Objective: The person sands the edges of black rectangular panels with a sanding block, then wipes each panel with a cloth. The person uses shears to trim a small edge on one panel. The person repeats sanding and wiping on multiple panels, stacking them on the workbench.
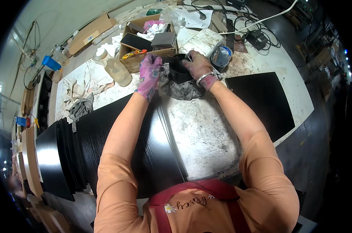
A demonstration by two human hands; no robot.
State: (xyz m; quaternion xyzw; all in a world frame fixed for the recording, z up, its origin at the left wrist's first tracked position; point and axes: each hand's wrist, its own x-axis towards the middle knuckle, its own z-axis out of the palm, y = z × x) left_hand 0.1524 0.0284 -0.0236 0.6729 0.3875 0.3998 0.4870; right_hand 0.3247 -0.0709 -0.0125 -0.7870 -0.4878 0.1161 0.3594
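So the black pot (179, 74) sits between both hands, grey rag (188, 91) bunched around its base. Right hand (199, 66) has bent fingers right at its rim, left hand's (150, 74) are curled just beside it; can't tell if either's gripping anything.

Touching a black cylindrical container (178, 74) with the stained, pink-gloved right hand (199, 66) above a stained white table (201, 134), with the floral, pink-gloved left hand (150, 73) just left of it. Showing crumpled grey cloth (189, 92) at its near side, glossy black flat panels (92, 134) at near left.
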